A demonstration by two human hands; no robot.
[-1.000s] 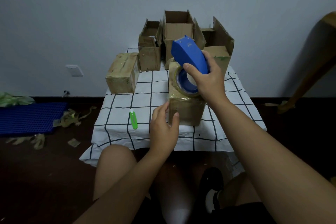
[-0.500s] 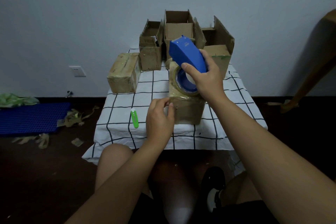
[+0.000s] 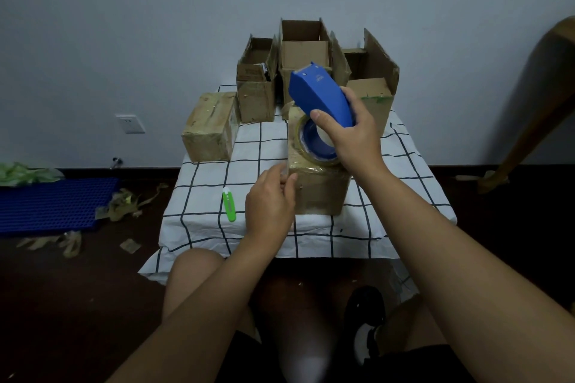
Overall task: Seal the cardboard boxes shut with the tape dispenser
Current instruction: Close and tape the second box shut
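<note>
Fingers of the left hand (image 3: 270,199) have closed from a flat rest to pinch the tape end at the box (image 3: 319,186) corner; right hand (image 3: 353,134) grips the tape dispenser (image 3: 320,96) just above, so sealing begins

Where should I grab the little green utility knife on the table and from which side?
Take the green utility knife across its long green body, near the middle, coming straight down from above. It lies flat on the checked tablecloth with its pale tip pointing away from you and bare cloth along both long sides, so finger and thumb can likely pinch those sides. The left hand is nearest.
</note>
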